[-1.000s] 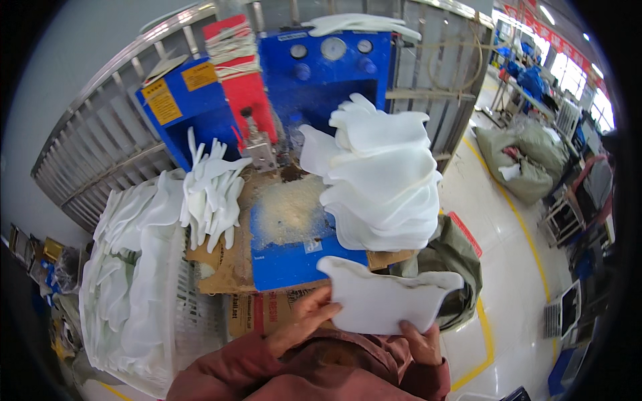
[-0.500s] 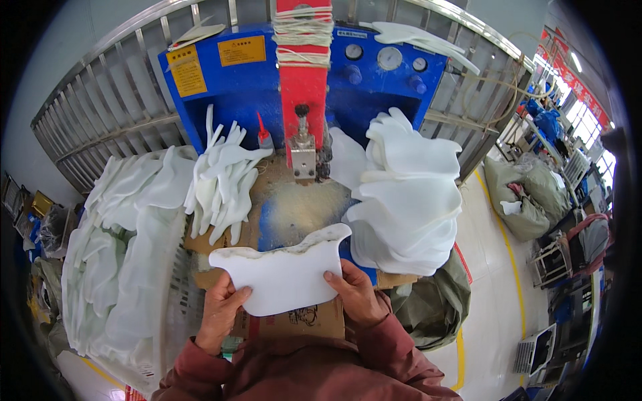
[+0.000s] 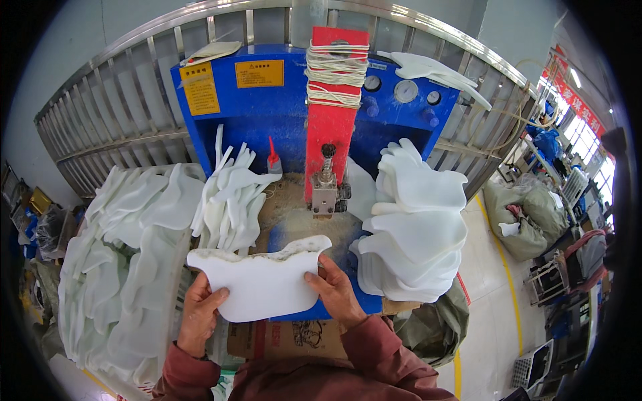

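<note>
A white, foam-like sheet [image 3: 264,287] with curved horns at its two upper corners lies tilted between my hands, its far edge rough and greyish. My left hand [image 3: 202,313] pinches its left side, thumb on top and fingers underneath. On the right side my right hand [image 3: 338,294] grips it the same way. Just beyond the rough edge hangs the metal head [image 3: 326,194] of a machine, on a red arm [image 3: 334,127] wound with pale cord. Beneath the head, a dusty blue work surface [image 3: 294,227] is partly covered by the sheet.
To the right stands a tall stack of similar white pieces [image 3: 418,234]. Narrow white offcuts [image 3: 231,200] are heaped left of the head, beside a red-tipped bottle [image 3: 274,160]. A crate at far left holds many white pieces [image 3: 127,267]. Behind rises a blue machine housing [image 3: 267,110] with gauges.
My view has shifted, so the machine sits lower and farther right. Both hands have moved the white sheet left and closer to the machine head, keeping hold of it.
</note>
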Motion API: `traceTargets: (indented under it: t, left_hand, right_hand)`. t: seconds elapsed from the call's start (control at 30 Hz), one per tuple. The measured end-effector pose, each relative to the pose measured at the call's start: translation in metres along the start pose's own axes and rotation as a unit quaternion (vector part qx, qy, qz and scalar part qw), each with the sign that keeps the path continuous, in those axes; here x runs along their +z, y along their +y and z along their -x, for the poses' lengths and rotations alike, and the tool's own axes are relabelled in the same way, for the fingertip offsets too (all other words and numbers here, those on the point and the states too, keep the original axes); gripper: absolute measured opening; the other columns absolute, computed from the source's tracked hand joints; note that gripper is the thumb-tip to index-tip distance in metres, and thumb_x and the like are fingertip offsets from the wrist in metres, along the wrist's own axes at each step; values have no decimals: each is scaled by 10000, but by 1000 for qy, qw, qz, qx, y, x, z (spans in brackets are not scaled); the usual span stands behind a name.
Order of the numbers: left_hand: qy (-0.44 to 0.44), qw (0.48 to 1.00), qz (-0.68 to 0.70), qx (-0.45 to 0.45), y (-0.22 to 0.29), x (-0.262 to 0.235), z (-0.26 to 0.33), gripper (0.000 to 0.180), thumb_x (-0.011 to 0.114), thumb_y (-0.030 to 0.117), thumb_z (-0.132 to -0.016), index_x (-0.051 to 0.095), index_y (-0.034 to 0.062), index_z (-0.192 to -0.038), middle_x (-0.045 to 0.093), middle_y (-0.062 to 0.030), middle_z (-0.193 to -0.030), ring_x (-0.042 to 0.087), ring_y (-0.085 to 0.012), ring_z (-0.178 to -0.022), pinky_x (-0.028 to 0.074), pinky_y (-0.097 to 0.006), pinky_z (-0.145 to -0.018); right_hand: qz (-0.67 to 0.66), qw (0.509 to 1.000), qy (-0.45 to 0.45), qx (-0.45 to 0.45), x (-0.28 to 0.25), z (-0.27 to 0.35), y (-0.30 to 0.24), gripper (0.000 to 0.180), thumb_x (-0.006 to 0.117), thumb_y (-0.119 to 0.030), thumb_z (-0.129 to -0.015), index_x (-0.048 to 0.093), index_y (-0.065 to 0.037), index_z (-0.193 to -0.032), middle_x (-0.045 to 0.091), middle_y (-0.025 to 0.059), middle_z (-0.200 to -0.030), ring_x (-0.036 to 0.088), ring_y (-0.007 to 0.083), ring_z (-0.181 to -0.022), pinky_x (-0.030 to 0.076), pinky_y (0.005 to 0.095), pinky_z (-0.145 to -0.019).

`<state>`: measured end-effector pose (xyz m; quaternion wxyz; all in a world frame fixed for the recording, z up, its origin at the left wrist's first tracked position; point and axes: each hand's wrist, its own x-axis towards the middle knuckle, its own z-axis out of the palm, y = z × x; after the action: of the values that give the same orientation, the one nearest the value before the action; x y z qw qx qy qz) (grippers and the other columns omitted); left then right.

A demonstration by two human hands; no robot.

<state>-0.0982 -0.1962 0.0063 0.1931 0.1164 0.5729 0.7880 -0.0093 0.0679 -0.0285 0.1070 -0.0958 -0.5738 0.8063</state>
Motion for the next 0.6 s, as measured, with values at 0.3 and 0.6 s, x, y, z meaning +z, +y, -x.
traceTargets:
  t: [0.3, 0.6]
  left_hand:
    - [-13, 1000, -20, 9, 2, 1, -10, 538, 596, -46, -921, 488, -19, -1448, 636, -99, -1347, 619, -197, -1225, 462, -355, -1077]
    - [-20, 1000, -21, 11, 6, 2, -25, 581, 603, -24, -914, 468, -9, -1479, 638, -112, -1357, 629, -206, -1225, 475, -361, -1081]
  right_hand:
    - [-8, 999, 10, 32, -7, -19, -5, 406, 621, -157, -1047, 533, -7, -1413, 680, 40, -1102, 598, 77, -966, 486, 247, -849]
    - [-96, 995, 25, 0, 0, -28, -7, 416, 638, -96, -1026, 530, -23, -1421, 683, 58, -1086, 601, 91, -961, 487, 250, -846]
